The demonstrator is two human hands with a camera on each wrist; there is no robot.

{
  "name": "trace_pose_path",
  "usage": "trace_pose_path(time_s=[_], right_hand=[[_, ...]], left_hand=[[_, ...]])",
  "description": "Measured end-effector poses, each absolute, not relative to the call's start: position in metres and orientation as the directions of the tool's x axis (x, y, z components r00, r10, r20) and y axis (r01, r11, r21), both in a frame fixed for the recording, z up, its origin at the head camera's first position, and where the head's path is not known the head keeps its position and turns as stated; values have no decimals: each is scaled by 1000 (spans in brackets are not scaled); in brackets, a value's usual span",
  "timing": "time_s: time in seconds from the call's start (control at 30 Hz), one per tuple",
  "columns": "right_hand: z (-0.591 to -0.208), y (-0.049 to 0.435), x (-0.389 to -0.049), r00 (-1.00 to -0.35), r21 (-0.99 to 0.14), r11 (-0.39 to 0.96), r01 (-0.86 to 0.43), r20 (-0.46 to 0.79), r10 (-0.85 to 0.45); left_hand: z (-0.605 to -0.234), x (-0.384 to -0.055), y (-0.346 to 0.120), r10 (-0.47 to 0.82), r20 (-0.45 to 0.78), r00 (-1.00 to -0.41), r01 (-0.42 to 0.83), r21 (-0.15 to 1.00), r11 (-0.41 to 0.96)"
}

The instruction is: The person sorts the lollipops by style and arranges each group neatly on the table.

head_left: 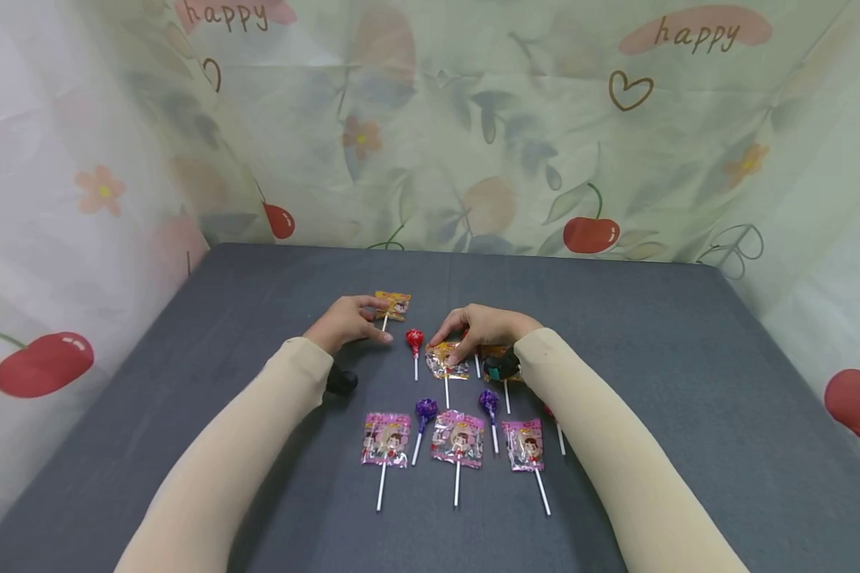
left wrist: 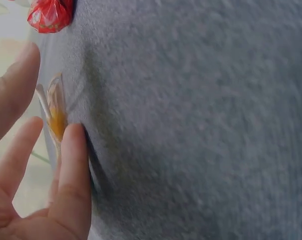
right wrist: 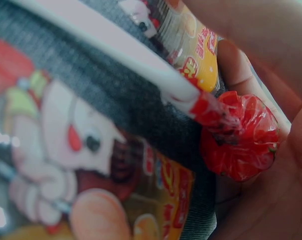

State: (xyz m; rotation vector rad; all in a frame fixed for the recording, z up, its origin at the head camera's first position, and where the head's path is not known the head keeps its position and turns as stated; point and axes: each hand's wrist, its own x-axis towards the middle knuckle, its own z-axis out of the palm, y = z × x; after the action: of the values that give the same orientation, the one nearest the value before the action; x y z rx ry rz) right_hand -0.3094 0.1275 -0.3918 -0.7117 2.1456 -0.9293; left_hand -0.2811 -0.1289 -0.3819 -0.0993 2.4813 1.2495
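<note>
My left hand [head_left: 347, 318] is beside an orange-wrapped flat lollipop [head_left: 394, 305] at the back of the group. In the left wrist view its fingers are spread, with the lollipop's wrapper [left wrist: 57, 112] beyond the fingertips; whether they touch cannot be told. My right hand [head_left: 493, 325] pinches the wrapper of the middle orange lollipop [head_left: 439, 362] between thumb and forefinger; its stick points toward me. Under the right palm lies a round red lollipop [right wrist: 241, 137], beside another orange-wrapped lollipop [right wrist: 156, 185] that the wrist partly hides in the head view.
A red lollipop [head_left: 415, 341] lies between the hands. Nearer me are purple lollipops [head_left: 426, 411] and a row of pink-wrapped lollipops [head_left: 458, 439]. Another red one is mostly covered by the right sleeve [head_left: 616, 446]. Patterned cloth [head_left: 444, 159] hangs behind the grey table [head_left: 652, 334].
</note>
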Motion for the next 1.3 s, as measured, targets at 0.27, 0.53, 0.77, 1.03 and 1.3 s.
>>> trace_pose_path(time_s=[0.27,0.53,0.77,1.03,1.3], right_hand=[[-394,129,-311,-619,-779,592,-207,-365,-696],[-393,128,-311,-623,-774,600,-202,-372,-689],[-393,128,-311,-615,-781,592,-198,-372,-696],[-393,127,-312,-615,-778,599,-189,-382,-690],[-390,127,-310,-620,-789,593,-160,-387,-682]], left_hand=[[-384,-280,-132,117,-343,-932,-203,762,615],[-384,-281,-132,111,-342,-933,-209,767,607],[-383,-279,-128,121,-316,-941,-187,782,595],[-382,-278,-124,97,-303,-948,-180,762,622],[-386,-282,-120,44,-306,-951,-199,716,669]])
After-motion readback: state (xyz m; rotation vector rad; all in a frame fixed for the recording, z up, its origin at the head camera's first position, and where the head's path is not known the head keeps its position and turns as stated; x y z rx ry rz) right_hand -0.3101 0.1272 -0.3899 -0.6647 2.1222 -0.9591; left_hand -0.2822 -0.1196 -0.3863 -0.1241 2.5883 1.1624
